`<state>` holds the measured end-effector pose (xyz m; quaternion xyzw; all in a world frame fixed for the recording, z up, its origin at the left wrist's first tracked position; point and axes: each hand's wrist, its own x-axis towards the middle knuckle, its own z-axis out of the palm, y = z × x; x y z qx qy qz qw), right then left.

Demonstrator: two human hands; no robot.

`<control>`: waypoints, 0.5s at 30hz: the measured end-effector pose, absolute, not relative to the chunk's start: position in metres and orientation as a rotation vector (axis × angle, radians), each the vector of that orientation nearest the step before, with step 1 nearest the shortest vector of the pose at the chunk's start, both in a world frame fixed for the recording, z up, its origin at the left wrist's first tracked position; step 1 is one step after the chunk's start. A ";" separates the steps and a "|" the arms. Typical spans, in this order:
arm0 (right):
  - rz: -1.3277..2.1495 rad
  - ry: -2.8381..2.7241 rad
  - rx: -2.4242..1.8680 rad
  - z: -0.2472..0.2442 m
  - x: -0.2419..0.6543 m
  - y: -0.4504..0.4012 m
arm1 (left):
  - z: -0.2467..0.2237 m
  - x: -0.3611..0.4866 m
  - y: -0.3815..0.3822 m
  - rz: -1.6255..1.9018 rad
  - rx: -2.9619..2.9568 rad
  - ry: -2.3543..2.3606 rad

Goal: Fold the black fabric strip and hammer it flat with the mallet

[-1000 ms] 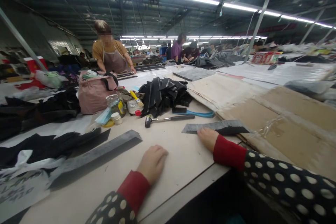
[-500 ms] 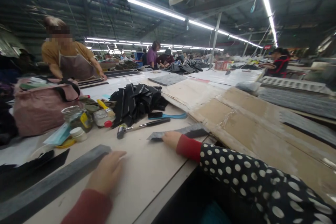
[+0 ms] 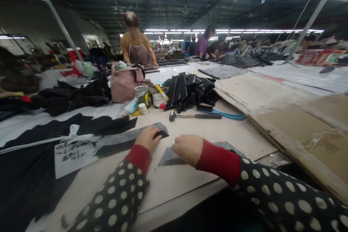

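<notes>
My left hand (image 3: 146, 139) lies over the right end of a long grey and black fabric strip (image 3: 119, 139), its thumb and fingers closed about the strip's edge. To the right, my right hand (image 3: 188, 148) is curled, with the fingers pressed together on a second grey fabric strip (image 3: 168, 157). Its fingertips are partly hidden, and part of this strip runs under my hand and wrist. A gap of bare tabletop separates the two strips. Just beyond them lies a hammer (image 3: 195, 116), with a blue-handled brush (image 3: 227, 113) beside it.
Black fabric pieces (image 3: 190, 88) are heaped behind the hammer. Jars (image 3: 141, 96), a yellow-handled paintbrush (image 3: 161, 92) and a pink bag (image 3: 123, 85) stand back left. A paper label (image 3: 73, 156) lies on black cloth (image 3: 29, 174). Cardboard (image 3: 299, 116) covers the right. A co-worker (image 3: 138, 47) stands beyond.
The view has swung left. My left hand has moved forward from beside the long strip onto its end. My right hand stays at the other strip, which now lies closer to me.
</notes>
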<state>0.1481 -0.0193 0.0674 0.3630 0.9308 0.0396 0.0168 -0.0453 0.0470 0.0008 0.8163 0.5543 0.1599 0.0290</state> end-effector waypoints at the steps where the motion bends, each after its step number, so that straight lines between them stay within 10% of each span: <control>1: 0.121 2.844 1.156 0.073 0.145 -0.012 | 0.002 -0.044 0.046 0.499 2.510 1.702; 15: 0.013 2.902 1.364 0.010 0.129 0.039 | 0.007 -0.037 0.042 0.404 2.565 1.723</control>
